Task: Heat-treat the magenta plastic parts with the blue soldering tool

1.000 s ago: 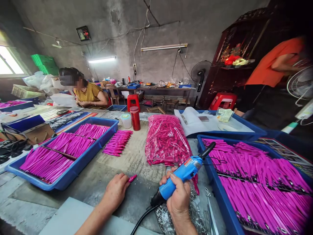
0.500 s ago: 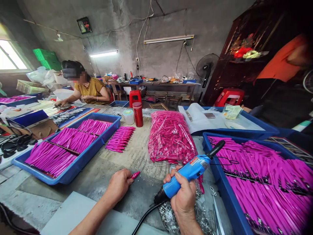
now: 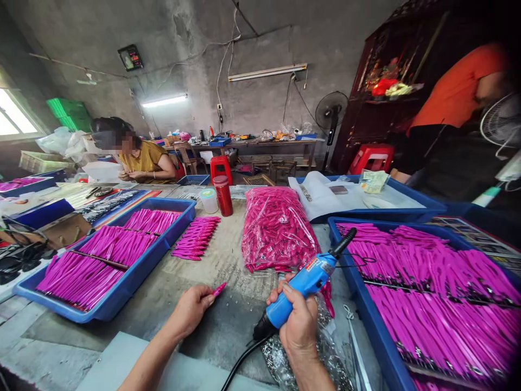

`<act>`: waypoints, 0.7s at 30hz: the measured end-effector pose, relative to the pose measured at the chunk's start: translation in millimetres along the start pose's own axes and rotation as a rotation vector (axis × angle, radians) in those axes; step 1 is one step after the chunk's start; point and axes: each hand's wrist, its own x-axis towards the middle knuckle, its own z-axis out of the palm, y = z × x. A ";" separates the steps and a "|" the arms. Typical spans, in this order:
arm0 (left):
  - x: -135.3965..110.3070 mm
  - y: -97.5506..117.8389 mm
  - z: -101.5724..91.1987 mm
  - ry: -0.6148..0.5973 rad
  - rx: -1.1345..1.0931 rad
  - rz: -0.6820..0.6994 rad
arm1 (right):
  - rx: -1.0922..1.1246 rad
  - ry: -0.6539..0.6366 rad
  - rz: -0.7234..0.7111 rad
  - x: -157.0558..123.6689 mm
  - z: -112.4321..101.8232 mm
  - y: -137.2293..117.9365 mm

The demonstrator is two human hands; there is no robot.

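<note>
My left hand [image 3: 191, 310] is closed, pinching a small pink pointed plastic piece [image 3: 219, 289] just above the grey worktop. Wrapped around a blue electric screwdriver [image 3: 301, 290] is my right hand [image 3: 300, 321]. The tool's black tip points up and to the right, and its cord runs down from the lower end. Tiny metal parts [image 3: 236, 278] lie scattered beyond my left hand. A row of similar pink pieces [image 3: 196, 237] rests farther back. Behind the screwdriver stands a clear bag full of pink pieces [image 3: 279, 228].
Blue trays of long magenta pieces flank me, the left tray [image 3: 118, 296] and the right tray [image 3: 358, 304]. A red tumbler [image 3: 222, 196] and a lidded tub [image 3: 209, 202] stand beyond. Tweezers [image 3: 357, 350] lie right. One person [image 3: 146, 157] sits far left; another [image 3: 456, 98] bends at right.
The whole view has shifted slightly. Both hands keep their holds. The seated person's hands have come together, and the person in orange shows more fully at right.
</note>
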 end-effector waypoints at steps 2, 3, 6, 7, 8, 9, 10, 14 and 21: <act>1.3 -2.3 -1.3 -0.020 -0.018 0.004 | 0.005 -0.008 0.008 0.0 -0.2 0.7; 1.7 -3.1 -1.6 -0.025 -0.022 0.001 | 0.006 -0.012 0.008 0.0 -0.3 1.0; 2.3 -4.2 -1.7 -0.031 -0.020 0.006 | 0.014 -0.009 0.010 -0.2 -0.3 1.3; 2.4 -4.3 -1.5 -0.030 -0.017 0.009 | 0.018 -0.008 0.011 -0.3 -0.1 1.2; 2.3 -4.2 -1.1 -0.027 -0.012 0.011 | 0.023 -0.006 0.011 -0.5 0.3 0.9; 2.1 -4.0 -0.4 -0.023 -0.004 0.016 | 0.025 -0.006 0.012 -0.7 0.8 0.6; 1.7 -3.6 0.5 -0.016 0.005 0.018 | 0.027 -0.004 0.013 -0.8 1.3 0.2; -2.2 -1.7 7.3 0.028 0.095 0.067 | 0.009 0.004 0.008 -1.8 2.6 -1.1; -9.2 1.9 21.8 0.093 0.269 0.082 | -0.076 -0.066 -0.101 -8.5 7.2 -5.0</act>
